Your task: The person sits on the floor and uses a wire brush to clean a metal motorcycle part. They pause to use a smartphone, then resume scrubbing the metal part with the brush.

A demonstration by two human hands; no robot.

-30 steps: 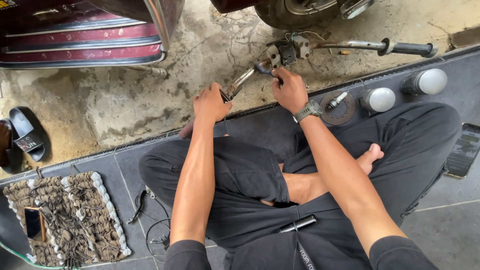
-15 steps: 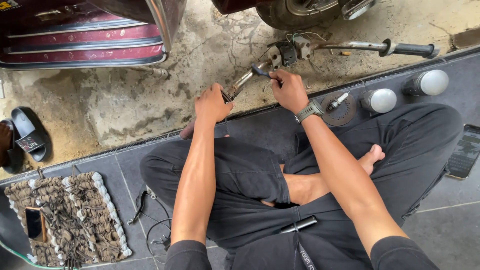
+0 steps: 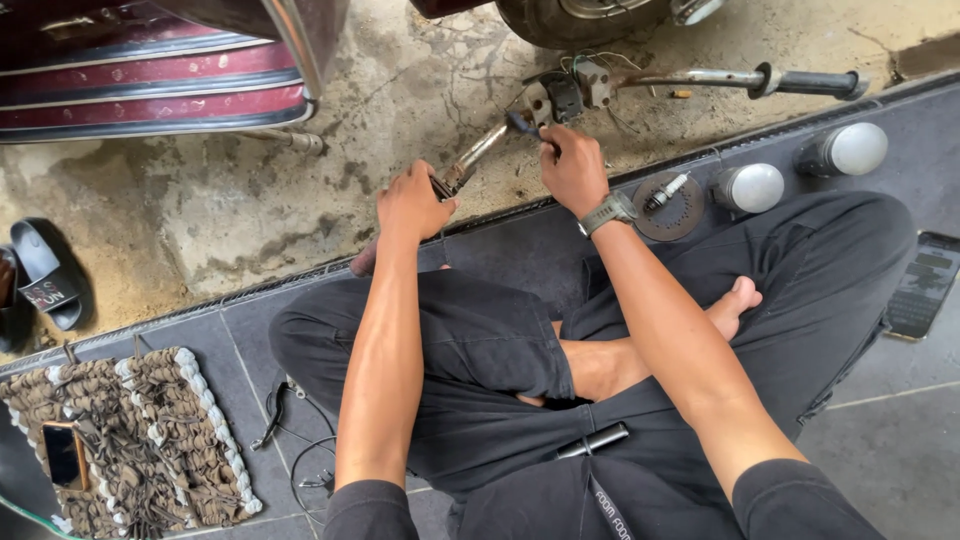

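Nearest, a person sits cross-legged on dark grey tiles in black trousers, a black pen-like tool (image 3: 593, 440) resting in the lap. To their left lies a woven brown mat (image 3: 190, 440) holding a phone (image 3: 62, 455), with loose black wires (image 3: 300, 465) beside it. Further out, the left hand (image 3: 412, 203) is closed around the handles of metal pliers (image 3: 470, 162), whose nose points up toward a handlebar switch block (image 3: 565, 95) lying on the cracked concrete. The right hand (image 3: 572, 168), wearing a grey wristwatch, pinches a dark wire end right at the pliers' tip, seemingly steadying it for the jaws. On the right sit 2 round indicator lamps (image 3: 755, 187) with pale lenses, a toothed disc (image 3: 668, 208) and a second phone (image 3: 922, 285). Farthest away are a maroon vehicle body (image 3: 150, 75) and a black sandal (image 3: 45, 285) bearing white lettering.
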